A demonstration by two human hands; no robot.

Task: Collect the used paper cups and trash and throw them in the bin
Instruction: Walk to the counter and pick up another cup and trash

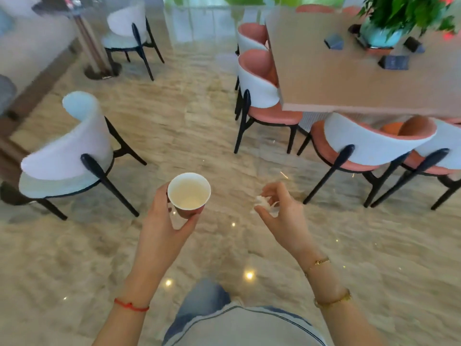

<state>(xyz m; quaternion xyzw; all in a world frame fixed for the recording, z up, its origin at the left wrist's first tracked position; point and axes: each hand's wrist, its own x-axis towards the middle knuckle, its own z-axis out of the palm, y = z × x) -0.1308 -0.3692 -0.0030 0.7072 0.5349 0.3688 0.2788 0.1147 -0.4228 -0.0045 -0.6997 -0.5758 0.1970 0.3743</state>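
My left hand [166, 221] holds a paper cup [188, 193] upright in front of me; the cup is white inside and red outside, and looks empty. To its right, my right hand [282, 211] pinches a small crumpled white tissue [265, 205] between fingers and thumb. Both hands are held out over the marble floor [199, 126], about a hand's width apart. No bin is in view.
A pale-blue chair [67, 156] stands to my left and another [129, 33] is farther back. Pink chairs [264, 96] ring a long beige table [349, 78] at the right, which carries a potted plant [381, 33] and small dark boxes. A pedestal table base [99, 68] is at far left.
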